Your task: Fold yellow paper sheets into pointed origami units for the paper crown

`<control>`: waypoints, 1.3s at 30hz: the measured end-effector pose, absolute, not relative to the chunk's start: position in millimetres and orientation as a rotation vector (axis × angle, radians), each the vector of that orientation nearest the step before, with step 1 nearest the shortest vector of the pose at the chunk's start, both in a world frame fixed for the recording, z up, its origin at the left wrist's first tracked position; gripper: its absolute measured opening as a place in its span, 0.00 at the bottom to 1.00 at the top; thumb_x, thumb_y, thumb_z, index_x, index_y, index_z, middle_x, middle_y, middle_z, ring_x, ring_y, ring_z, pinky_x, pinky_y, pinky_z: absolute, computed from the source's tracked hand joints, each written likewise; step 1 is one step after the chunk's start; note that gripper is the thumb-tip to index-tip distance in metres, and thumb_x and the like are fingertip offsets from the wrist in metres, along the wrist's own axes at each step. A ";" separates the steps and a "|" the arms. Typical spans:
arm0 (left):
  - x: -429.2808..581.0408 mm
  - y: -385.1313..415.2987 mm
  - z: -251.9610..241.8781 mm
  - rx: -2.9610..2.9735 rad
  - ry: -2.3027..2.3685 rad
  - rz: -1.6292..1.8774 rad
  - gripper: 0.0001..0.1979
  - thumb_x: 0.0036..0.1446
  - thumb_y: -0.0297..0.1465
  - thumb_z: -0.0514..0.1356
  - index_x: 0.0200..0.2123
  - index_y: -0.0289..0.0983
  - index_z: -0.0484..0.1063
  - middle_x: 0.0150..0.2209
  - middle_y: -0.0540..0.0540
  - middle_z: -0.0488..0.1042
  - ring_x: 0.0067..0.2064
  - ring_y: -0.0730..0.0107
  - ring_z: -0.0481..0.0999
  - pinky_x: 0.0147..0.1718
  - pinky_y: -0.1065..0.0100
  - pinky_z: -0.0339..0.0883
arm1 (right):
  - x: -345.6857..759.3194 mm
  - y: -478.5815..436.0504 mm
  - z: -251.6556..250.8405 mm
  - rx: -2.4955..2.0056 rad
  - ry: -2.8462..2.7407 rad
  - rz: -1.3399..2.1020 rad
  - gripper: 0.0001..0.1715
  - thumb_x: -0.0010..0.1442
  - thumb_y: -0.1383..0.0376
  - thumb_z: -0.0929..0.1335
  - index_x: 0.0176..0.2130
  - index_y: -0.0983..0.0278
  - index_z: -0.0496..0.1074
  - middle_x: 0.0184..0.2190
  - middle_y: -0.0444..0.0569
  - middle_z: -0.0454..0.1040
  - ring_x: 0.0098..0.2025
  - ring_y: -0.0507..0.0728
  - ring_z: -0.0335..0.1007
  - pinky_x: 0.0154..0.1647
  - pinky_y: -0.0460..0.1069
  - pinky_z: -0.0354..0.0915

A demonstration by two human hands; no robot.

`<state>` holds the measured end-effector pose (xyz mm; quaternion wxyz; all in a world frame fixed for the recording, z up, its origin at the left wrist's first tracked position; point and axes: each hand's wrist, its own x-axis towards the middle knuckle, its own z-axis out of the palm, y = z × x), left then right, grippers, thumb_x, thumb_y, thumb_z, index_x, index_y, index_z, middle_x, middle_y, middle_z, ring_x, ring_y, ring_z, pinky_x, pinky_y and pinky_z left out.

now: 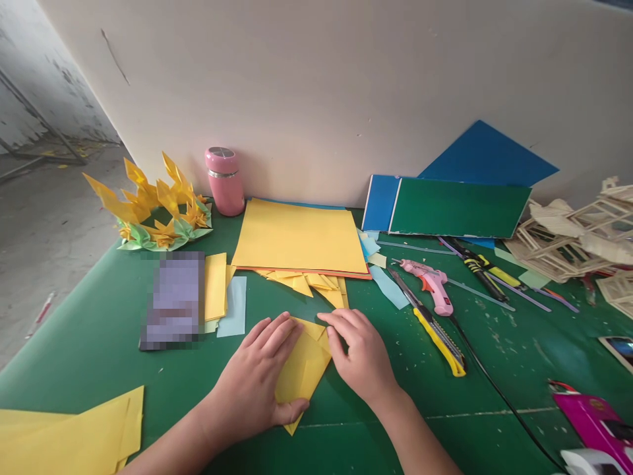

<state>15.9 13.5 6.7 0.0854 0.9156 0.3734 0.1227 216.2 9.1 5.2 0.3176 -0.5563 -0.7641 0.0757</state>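
Note:
A folded sheet of yellow paper (302, 369) lies on the green tabletop, its lower end tapering to a point. My left hand (264, 369) rests flat across its left side, fingers stretched and thumb near the lower tip. At the upper right corner of the sheet, my right hand (359, 349) has its thumb and index finger close together on the paper edge, the other fingers curled. Just beyond my hands are several folded yellow paper pieces (301, 282), partly under a stack of yellow sheets (301, 234).
Left are a paper crown (165, 211), pink flask (226, 181), blurred purple object (177, 297), blue paper (232, 307) and yellow sheets (93, 429). Right are a yellow cutter knife (438, 343), pink glue gun (429, 284) with black cord, green board (459, 208) and wooden model (578, 224).

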 end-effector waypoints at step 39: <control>15.4 8.7 1.6 2.719 1.194 0.521 0.36 0.45 0.47 0.62 0.53 0.32 0.64 0.51 0.35 0.70 0.54 0.45 0.68 0.54 0.49 0.63 | 201.5 6.2 5.8 -1.267 -2.161 0.401 0.15 0.67 0.69 0.59 0.41 0.63 0.73 0.32 0.49 0.71 0.35 0.56 0.68 0.36 0.50 0.68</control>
